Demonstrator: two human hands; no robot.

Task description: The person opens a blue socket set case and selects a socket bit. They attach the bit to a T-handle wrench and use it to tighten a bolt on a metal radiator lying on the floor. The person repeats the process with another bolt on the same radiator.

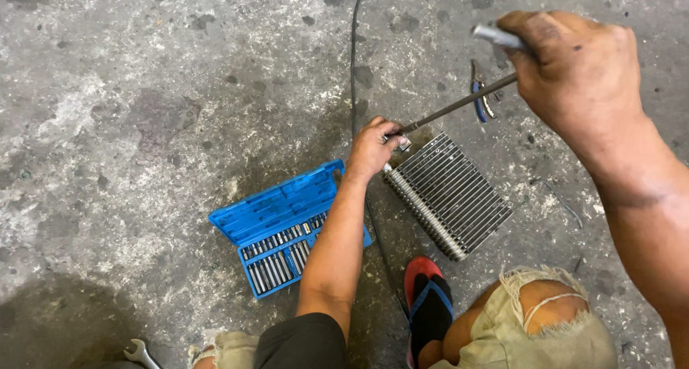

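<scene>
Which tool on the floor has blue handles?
The pliers, lying past the finned metal block under the long rod. The wrench at the bottom edge is plain bare metal, no blue.

Both arms are bare, with no sleeves past the elbow; the left hand (371, 148) and right hand (578, 67) have dirty smudges; the shorts (517, 333) are tan and torn; the sandal (427, 301) is red and black with a blue strap.

Stained, blotchy grey concrete floor (143, 89), a thin black cable (353, 60) across it, darker shade at its lower left
</scene>
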